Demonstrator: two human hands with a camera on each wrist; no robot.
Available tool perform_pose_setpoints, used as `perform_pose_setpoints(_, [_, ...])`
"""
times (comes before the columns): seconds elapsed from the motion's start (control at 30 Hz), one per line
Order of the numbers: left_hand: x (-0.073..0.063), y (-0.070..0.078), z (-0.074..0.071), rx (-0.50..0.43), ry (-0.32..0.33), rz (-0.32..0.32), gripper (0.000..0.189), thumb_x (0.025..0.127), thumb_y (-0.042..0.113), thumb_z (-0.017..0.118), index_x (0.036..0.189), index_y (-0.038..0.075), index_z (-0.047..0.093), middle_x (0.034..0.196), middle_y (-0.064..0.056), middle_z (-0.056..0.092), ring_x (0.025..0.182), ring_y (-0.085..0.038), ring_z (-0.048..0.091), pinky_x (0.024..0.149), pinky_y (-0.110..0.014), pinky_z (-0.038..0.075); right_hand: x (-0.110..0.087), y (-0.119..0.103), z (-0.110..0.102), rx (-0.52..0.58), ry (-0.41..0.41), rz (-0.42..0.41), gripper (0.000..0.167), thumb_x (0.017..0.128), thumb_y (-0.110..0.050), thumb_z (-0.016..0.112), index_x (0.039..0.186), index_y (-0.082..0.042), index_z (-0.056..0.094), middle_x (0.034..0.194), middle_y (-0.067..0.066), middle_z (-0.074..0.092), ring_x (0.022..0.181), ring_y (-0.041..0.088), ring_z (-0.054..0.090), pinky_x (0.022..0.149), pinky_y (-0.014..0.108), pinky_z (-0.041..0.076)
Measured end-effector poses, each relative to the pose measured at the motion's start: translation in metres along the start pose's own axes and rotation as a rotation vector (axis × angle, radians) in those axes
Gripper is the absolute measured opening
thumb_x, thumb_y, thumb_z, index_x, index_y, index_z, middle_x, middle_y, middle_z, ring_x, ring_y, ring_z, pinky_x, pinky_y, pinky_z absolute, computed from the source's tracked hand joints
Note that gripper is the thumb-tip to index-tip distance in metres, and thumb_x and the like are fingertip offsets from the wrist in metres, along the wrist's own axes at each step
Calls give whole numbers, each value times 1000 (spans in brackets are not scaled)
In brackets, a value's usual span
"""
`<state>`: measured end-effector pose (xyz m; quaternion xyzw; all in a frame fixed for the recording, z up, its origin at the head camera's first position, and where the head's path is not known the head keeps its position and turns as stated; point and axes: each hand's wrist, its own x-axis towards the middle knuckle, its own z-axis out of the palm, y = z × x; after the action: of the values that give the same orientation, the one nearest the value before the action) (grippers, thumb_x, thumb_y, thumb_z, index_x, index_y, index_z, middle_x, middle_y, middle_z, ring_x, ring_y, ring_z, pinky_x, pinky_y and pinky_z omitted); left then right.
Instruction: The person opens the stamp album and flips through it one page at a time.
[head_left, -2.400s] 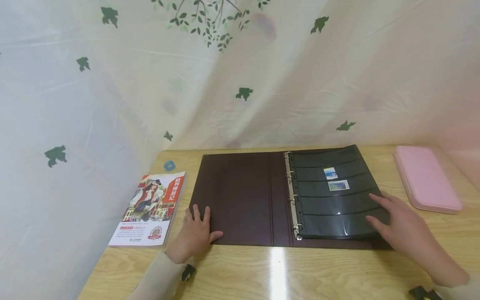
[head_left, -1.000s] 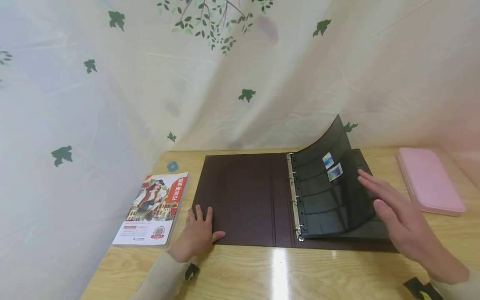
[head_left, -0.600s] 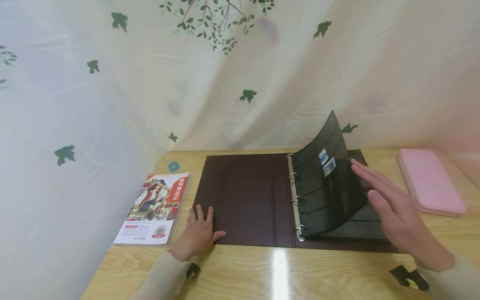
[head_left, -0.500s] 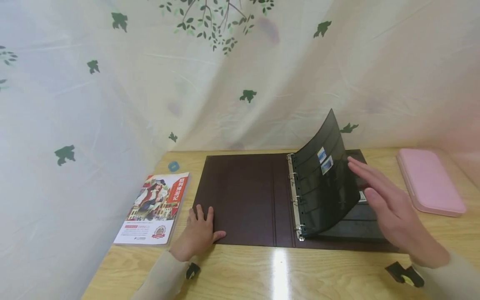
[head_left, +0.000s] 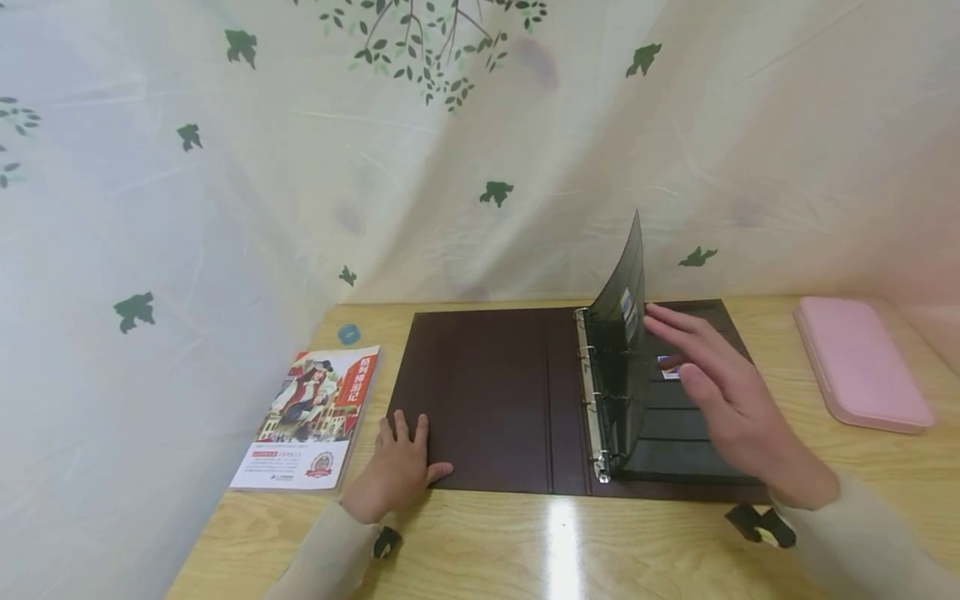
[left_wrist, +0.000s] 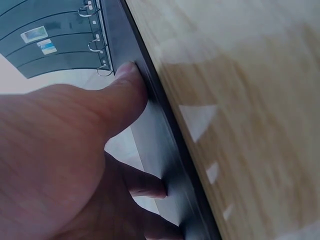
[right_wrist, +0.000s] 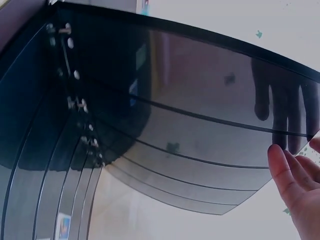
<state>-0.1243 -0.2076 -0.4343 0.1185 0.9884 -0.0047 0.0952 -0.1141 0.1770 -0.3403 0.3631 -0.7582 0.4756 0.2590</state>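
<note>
A dark maroon ring binder (head_left: 480, 400) lies open on the table, a stamp album with black pocket pages. One black page (head_left: 626, 333) stands almost upright on the rings, bowed, with two stamps in its pockets. My right hand (head_left: 723, 400) has its fingers extended, fingertips against the page's free edge, as the right wrist view also shows. Below it, on the page underneath, a stamp (head_left: 668, 367) shows, partly covered by the hand. My left hand (head_left: 397, 467) rests spread on the front left corner of the cover; its thumb (left_wrist: 127, 87) lies along the cover edge.
Left of the binder lies a paperback book (head_left: 311, 417), with a small blue ring-shaped roll (head_left: 348, 334) behind it. A pink case (head_left: 862, 362) sits to the right. Behind the wooden table (head_left: 480, 542) hangs a pale cloth with printed leaves.
My right hand has moved leftward, swinging the page up from lying flat to nearly upright and exposing the page beneath with its stamp. The left hand has stayed in place.
</note>
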Motion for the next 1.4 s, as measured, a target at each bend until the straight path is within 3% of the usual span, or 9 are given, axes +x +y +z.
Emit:
perform_pose_setpoints(0.17, [1,-1,1,7,12,11,82,90,55,52,141,-8,35,138,-43,25,125,-62,23,99,-59,30,4,3,8,52,-30,-14,38,100,-5,37,135,8,45,141,23,39,117,22,48,87,23,42])
perform_pose_setpoints(0.33, [0,0,1,12,19,19,82,90,56,51,141,-8,36,137,-44,26,124,-62,24,99,-59,31,3,6,16,57,-61,24,39,101,-7,39,138,3,44,144,19,38,123,23,44,87,22,41])
perform_pose_setpoints(0.63, [-1,-1,1,4,24,13,82,90,54,54,140,-8,37,137,-43,26,124,-61,24,98,-59,31,-6,14,32,3,-168,144,49,96,-3,45,144,-12,42,148,5,36,135,25,31,104,21,24])
perform_pose_setpoints(0.77, [0,-1,1,-3,18,10,82,90,54,53,140,-8,36,138,-43,26,124,-61,23,99,-59,31,-13,19,38,-27,-221,225,49,97,-8,49,144,-17,41,148,-1,35,132,21,36,99,26,33])
perform_pose_setpoints(0.9, [0,0,1,-8,16,8,82,90,54,53,141,-8,36,138,-43,25,124,-61,23,99,-59,30,-18,28,45,-67,-255,246,49,94,-12,57,142,-14,44,146,0,37,115,19,52,87,36,45])
perform_pose_setpoints(1.17, [0,-2,-3,-40,8,-4,82,88,56,55,141,-5,38,139,-41,26,127,-58,23,99,-59,31,-27,36,58,-131,-371,346,57,90,-36,66,138,-12,49,144,1,39,127,24,42,94,47,41])
perform_pose_setpoints(1.27, [2,-7,-6,-22,50,15,73,90,52,55,137,-2,45,136,-38,35,124,-54,32,97,-56,35,-29,37,62,-137,-412,345,56,88,-37,67,136,-12,52,144,1,39,128,26,39,95,50,40])
perform_pose_setpoints(1.4, [6,-14,-12,-13,185,43,48,95,37,56,124,-1,57,120,-28,55,109,-45,50,90,-52,42,-31,41,67,-149,-471,323,50,85,-28,72,130,-11,58,143,0,41,129,25,38,95,48,40])
